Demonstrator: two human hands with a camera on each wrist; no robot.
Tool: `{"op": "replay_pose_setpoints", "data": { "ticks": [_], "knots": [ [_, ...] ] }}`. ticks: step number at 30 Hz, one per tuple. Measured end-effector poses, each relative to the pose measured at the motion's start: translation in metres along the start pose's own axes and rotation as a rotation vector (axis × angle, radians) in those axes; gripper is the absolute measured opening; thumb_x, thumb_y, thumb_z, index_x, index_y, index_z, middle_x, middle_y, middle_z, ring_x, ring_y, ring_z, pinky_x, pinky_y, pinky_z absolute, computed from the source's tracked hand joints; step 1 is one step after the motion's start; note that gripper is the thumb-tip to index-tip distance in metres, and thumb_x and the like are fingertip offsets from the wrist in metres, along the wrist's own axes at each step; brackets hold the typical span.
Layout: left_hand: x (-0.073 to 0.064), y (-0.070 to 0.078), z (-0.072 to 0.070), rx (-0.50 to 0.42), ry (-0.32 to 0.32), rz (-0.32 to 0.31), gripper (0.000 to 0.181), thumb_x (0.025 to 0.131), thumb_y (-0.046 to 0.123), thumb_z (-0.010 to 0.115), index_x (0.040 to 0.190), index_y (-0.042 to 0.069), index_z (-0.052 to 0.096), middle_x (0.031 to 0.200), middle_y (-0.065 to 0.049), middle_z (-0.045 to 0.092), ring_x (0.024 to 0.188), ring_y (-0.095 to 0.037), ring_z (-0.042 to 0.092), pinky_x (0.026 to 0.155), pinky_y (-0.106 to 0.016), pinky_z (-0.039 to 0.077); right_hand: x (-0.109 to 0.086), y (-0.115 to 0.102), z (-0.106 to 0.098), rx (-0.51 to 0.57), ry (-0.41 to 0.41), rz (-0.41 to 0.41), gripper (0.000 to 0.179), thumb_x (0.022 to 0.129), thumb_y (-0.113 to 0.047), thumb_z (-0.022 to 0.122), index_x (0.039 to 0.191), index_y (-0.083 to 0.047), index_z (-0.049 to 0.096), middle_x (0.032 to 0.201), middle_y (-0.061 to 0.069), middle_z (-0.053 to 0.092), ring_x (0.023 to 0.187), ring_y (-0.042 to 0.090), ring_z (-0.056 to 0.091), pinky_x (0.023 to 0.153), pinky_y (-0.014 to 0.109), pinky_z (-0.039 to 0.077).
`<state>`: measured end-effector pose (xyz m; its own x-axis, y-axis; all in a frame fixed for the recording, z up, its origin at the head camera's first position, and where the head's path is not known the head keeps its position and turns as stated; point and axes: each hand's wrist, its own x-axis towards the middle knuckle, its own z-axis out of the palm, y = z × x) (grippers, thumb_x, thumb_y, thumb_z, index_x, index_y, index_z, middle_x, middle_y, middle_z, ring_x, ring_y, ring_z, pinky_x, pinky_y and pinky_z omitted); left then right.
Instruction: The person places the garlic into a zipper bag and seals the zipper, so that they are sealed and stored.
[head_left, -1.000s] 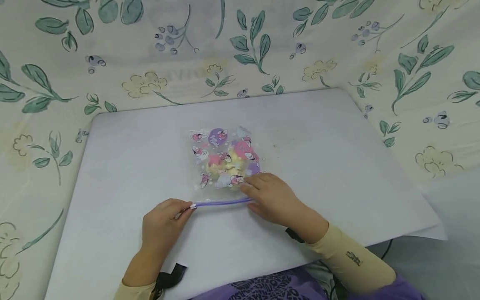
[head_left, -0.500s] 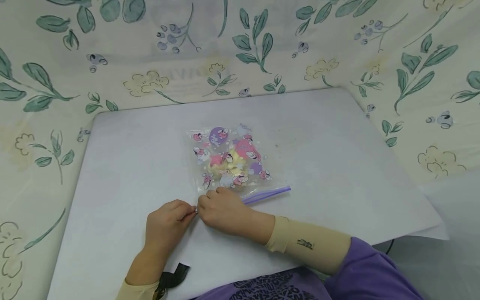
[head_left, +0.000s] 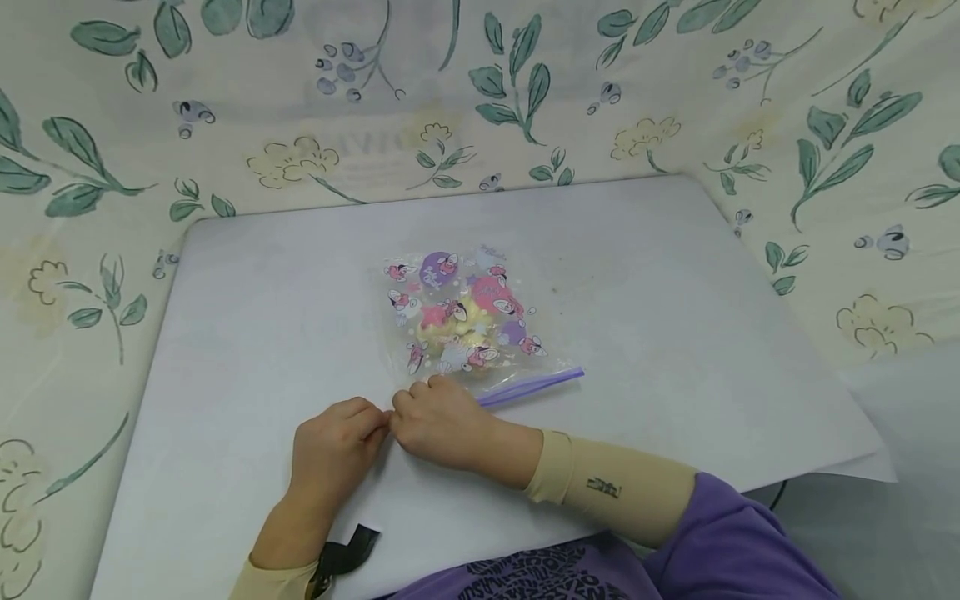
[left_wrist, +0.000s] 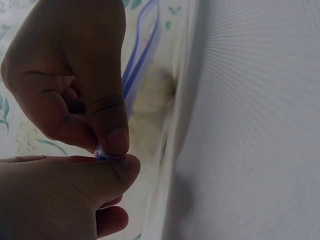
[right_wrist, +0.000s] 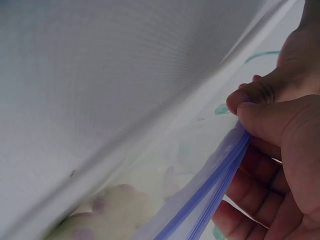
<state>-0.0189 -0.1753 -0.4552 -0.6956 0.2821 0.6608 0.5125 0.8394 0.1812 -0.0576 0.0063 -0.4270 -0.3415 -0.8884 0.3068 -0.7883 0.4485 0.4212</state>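
Observation:
A clear zip bag (head_left: 457, 312) printed with pink and purple figures lies on the table, its purple zip strip (head_left: 532, 386) toward the person. Pale yellow pieces (head_left: 474, 321) show through the plastic; their kind is unclear. At the strip's left end, my left hand (head_left: 333, 450) pinches the bag's corner between thumb and finger. Right beside it, my right hand (head_left: 442, 423) pinches the strip, fingertips meeting the left ones. Between the thumbs, a small white and blue bit (left_wrist: 101, 153) peeks out in the left wrist view. In the right wrist view, the strip's two purple lines (right_wrist: 210, 185) spread apart away from the fingers.
The white tabletop (head_left: 645, 308) extends around the bag. Behind and beside it hangs a leaf-patterned cloth (head_left: 420, 92). A black strap piece (head_left: 351, 552) sticks out by the left wrist, and a loose sheet edge (head_left: 862, 465) shows at the right.
My right hand has moved left along the strip from the bag's right part to beside the left hand. The strip's right end is now uncovered, its lines apart. The left hand has barely moved.

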Motion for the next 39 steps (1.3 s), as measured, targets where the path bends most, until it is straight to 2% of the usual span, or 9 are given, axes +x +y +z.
{"op": "replay_pose_setpoints", "data": {
  "ticks": [8,11,16,18,26,30,34,39],
  "knots": [
    [0.001,0.000,-0.002,-0.015,-0.016,0.007,0.016,0.071,0.003,0.082,0.066,0.011,0.070,0.067,0.003,0.067,0.053,-0.013,0.059,0.043,-0.030,0.046,-0.002,0.004,-0.002,0.006,-0.059,-0.017,0.025,0.100,-0.024,0.053,0.086,-0.023,0.073,0.074,-0.010,0.057,0.061,0.008,0.053,0.052,0.023,0.042],
    [0.001,-0.002,-0.004,-0.008,-0.039,-0.018,0.015,0.074,0.006,0.081,0.067,0.011,0.069,0.067,0.003,0.066,0.053,-0.014,0.058,0.042,-0.032,0.045,-0.006,0.009,-0.003,0.030,-0.097,-0.007,0.022,0.099,-0.024,0.056,0.088,-0.024,0.075,0.077,-0.010,0.061,0.065,0.008,0.055,0.055,0.024,0.044],
    [0.001,-0.006,-0.005,0.023,-0.046,-0.062,0.013,0.074,0.007,0.081,0.068,0.011,0.070,0.067,0.002,0.067,0.051,-0.013,0.057,0.040,-0.033,0.044,-0.021,0.025,-0.007,0.077,-0.194,0.027,0.018,0.098,-0.023,0.059,0.094,-0.024,0.077,0.088,-0.011,0.068,0.080,0.011,0.063,0.069,0.027,0.053],
    [0.001,-0.007,-0.005,0.023,-0.050,-0.067,0.012,0.075,0.008,0.082,0.069,0.011,0.071,0.068,0.002,0.067,0.051,-0.013,0.056,0.040,-0.032,0.043,-0.031,0.032,-0.006,0.087,-0.201,0.041,0.018,0.098,-0.022,0.059,0.092,-0.023,0.076,0.090,-0.010,0.069,0.084,0.012,0.063,0.072,0.028,0.053],
    [-0.001,-0.009,-0.005,0.015,-0.061,-0.082,0.013,0.078,0.013,0.080,0.070,0.012,0.071,0.070,0.002,0.068,0.053,-0.012,0.055,0.042,-0.032,0.043,-0.077,0.055,0.000,0.085,-0.023,0.096,0.019,0.092,-0.013,0.061,0.078,-0.019,0.072,0.082,-0.007,0.070,0.077,0.016,0.055,0.074,0.032,0.043],
    [-0.001,-0.011,-0.005,0.009,-0.047,-0.085,0.012,0.077,0.012,0.082,0.070,0.011,0.071,0.070,0.002,0.067,0.053,-0.012,0.053,0.042,-0.031,0.042,-0.099,0.069,0.002,0.096,0.015,0.154,0.022,0.090,-0.010,0.062,0.071,-0.018,0.069,0.070,-0.006,0.063,0.072,0.018,0.051,0.074,0.034,0.041],
    [0.000,-0.011,-0.004,-0.002,-0.042,-0.081,0.014,0.076,0.012,0.082,0.070,0.011,0.070,0.068,0.002,0.065,0.052,-0.011,0.051,0.042,-0.032,0.040,-0.117,0.079,0.001,0.105,0.044,0.192,0.025,0.089,-0.009,0.064,0.065,-0.017,0.067,0.064,-0.004,0.059,0.069,0.018,0.052,0.075,0.036,0.043],
    [0.001,-0.010,-0.007,0.016,-0.025,-0.088,0.015,0.075,0.011,0.082,0.068,0.010,0.068,0.066,0.001,0.064,0.050,-0.011,0.047,0.040,-0.030,0.036,-0.134,0.090,0.000,0.097,0.060,0.218,0.024,0.089,-0.012,0.068,0.065,-0.016,0.069,0.067,-0.003,0.064,0.074,0.019,0.058,0.090,0.047,0.049]
  ]
}}
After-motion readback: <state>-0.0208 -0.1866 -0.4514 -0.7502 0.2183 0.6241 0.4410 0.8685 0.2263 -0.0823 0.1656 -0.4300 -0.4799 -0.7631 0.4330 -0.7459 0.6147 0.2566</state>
